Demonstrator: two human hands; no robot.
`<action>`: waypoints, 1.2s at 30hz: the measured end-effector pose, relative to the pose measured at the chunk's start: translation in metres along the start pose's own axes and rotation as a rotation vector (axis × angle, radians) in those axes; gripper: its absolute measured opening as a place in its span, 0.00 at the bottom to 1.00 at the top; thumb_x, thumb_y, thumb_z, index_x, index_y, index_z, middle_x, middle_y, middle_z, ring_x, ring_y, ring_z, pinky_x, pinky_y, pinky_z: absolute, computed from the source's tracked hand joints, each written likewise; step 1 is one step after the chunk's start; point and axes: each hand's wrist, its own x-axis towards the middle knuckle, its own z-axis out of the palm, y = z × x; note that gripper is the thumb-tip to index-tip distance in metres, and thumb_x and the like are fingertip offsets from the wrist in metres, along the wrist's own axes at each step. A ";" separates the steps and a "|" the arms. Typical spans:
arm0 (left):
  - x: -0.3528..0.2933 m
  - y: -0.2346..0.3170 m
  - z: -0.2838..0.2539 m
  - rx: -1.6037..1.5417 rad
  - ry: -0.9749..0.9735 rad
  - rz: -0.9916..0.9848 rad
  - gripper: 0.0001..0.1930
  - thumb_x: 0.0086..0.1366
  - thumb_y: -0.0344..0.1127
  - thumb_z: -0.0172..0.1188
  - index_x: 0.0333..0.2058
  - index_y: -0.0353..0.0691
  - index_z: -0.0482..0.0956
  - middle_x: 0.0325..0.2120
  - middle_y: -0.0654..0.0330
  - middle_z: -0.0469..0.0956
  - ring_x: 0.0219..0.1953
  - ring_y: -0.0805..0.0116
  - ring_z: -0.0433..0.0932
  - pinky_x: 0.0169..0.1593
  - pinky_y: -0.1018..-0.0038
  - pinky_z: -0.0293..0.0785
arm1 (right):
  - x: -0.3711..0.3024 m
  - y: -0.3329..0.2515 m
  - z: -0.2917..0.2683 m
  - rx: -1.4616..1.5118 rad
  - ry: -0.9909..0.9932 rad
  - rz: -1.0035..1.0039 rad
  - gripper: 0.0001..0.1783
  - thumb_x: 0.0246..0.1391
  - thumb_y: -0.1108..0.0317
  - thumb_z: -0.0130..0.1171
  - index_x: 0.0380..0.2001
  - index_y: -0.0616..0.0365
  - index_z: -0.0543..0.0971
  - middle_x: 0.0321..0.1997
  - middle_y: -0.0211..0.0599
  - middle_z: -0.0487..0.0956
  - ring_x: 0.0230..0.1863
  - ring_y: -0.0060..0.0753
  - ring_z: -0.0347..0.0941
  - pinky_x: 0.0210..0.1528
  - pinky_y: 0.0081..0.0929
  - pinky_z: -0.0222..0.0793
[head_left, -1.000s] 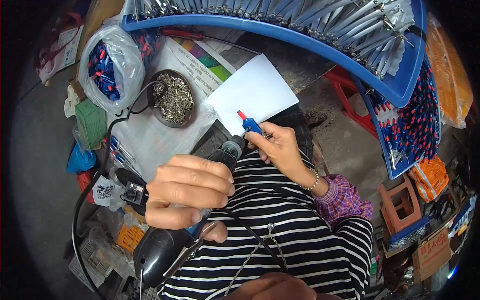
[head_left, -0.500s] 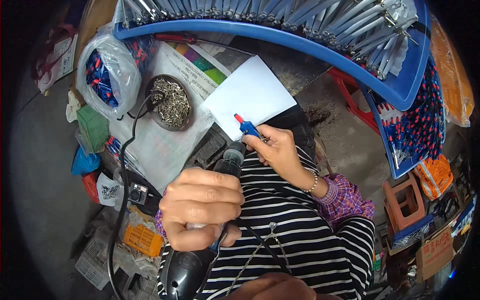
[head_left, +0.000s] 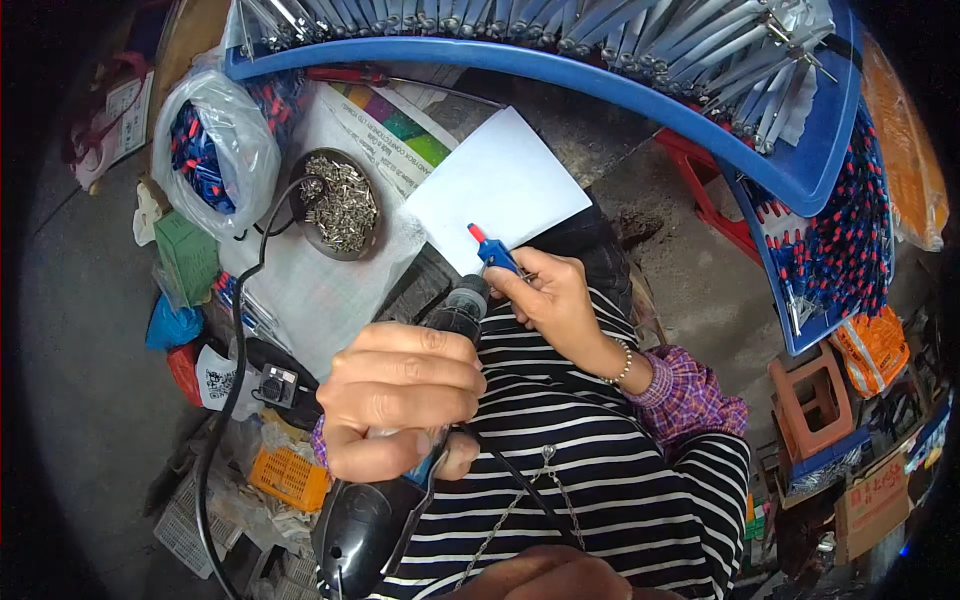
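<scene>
from afar, i have the left hand (head_left: 403,392) curling its fingers fully around a black power screwdriver (head_left: 366,532), on the near side of the white paper (head_left: 510,180). my right hand (head_left: 553,300) pinches a blue-and-red plastic piece (head_left: 495,256) between thumb and fingers over the paper's near corner. a bowl (head_left: 318,242) of small metal parts (head_left: 342,205) sits left of the paper.

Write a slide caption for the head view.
Left hand grips an elongated black power tool, its nose close to the red-tipped blue plastic piece in the right hand.
</scene>
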 end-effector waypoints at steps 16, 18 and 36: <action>-0.008 -0.003 -0.009 0.090 -0.094 0.071 0.23 0.54 0.34 0.67 0.36 0.39 0.57 0.23 0.50 0.74 0.20 0.59 0.78 0.22 0.66 0.78 | 0.001 0.003 -0.001 -0.006 -0.001 0.008 0.08 0.54 0.68 0.59 0.29 0.63 0.79 0.19 0.27 0.77 0.14 0.09 0.64 0.13 0.10 0.56; -0.008 0.000 -0.009 0.106 -0.097 0.069 0.23 0.54 0.35 0.67 0.36 0.39 0.57 0.23 0.50 0.74 0.20 0.59 0.78 0.22 0.66 0.78 | 0.000 0.004 -0.001 0.002 0.001 0.011 0.08 0.54 0.67 0.59 0.29 0.63 0.79 0.19 0.27 0.77 0.14 0.09 0.64 0.13 0.10 0.56; 0.006 -0.002 0.008 0.027 -0.030 0.056 0.19 0.46 0.21 0.66 0.26 0.35 0.60 0.20 0.48 0.74 0.18 0.57 0.76 0.21 0.64 0.77 | 0.001 0.006 0.000 0.051 -0.009 -0.010 0.09 0.56 0.67 0.57 0.31 0.63 0.79 0.20 0.28 0.77 0.14 0.10 0.65 0.13 0.10 0.57</action>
